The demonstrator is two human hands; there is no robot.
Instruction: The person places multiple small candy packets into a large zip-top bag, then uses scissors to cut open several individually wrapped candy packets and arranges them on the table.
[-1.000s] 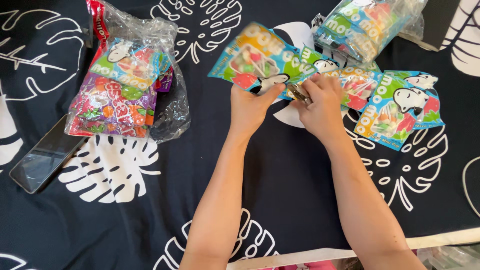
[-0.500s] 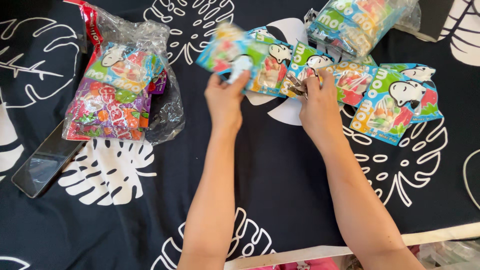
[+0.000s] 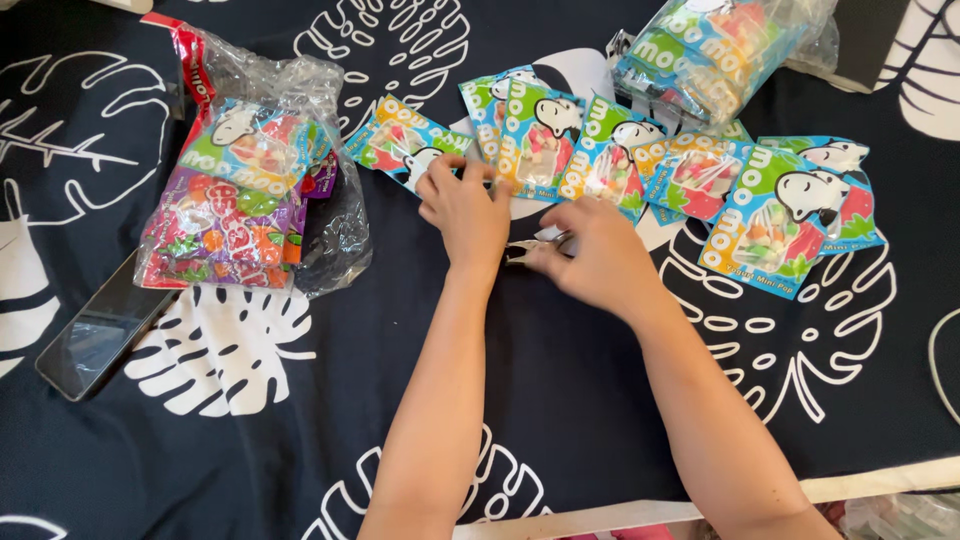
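The left hand [image 3: 462, 210] presses fingertips on a candy packet [image 3: 405, 146] at the left end of a row on black leaf-print cloth [image 3: 560, 360]. The right hand [image 3: 592, 255], just beside it, is closed around a small metal tool [image 3: 528, 249].

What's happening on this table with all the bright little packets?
A person is working over a black cloth with white leaf prints. Their left hand presses on the end packet of a row of colourful cartoon-cow candy packets fanned across the cloth. Their right hand grips a small metal tool, though I cannot tell what kind. A clear plastic bag of more sweets lies to the left beside a dark phone, and another full clear bag sits at the top.
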